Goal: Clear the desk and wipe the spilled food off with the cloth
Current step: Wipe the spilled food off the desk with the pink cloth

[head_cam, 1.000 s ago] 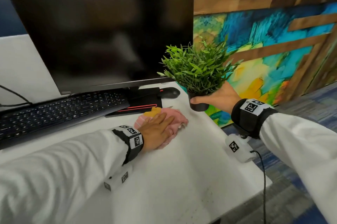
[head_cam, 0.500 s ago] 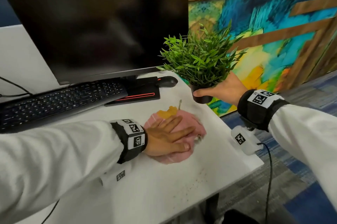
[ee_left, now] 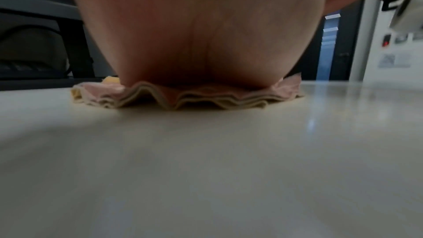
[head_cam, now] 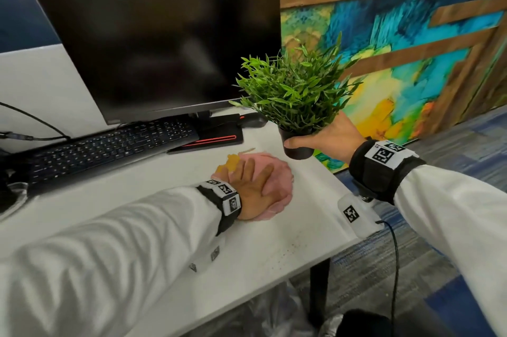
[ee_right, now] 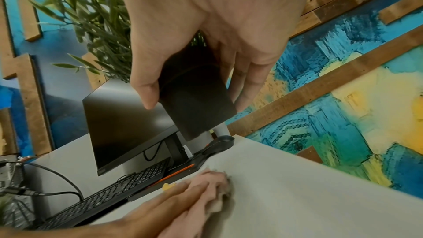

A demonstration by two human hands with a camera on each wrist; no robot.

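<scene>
My left hand [head_cam: 255,180] lies flat with straight fingers on a crumpled pink cloth [head_cam: 277,174] on the white desk [head_cam: 274,227]. Its palm presses down on the cloth [ee_left: 183,97]. A yellow food scrap [head_cam: 231,162] sits at the cloth's far left edge, and a thin sliver [head_cam: 247,150] lies just beyond. Fine crumbs [head_cam: 288,249] dot the desk near its front edge. My right hand [head_cam: 315,141] grips the black pot [ee_right: 196,100] of a green plant [head_cam: 296,89] and holds it in the air above the desk's right edge.
A dark monitor [head_cam: 170,45] stands behind, its base [head_cam: 214,139] marked by a red stripe. A black keyboard [head_cam: 109,144] lies to the left and a mouse [head_cam: 252,120] behind the plant. Cables [head_cam: 33,128] run at far left. The desk's right edge drops to carpet.
My left hand slid the cloth toward me and to the right, then back a little toward the monitor base. The right hand keeps the plant lifted in about the same place.
</scene>
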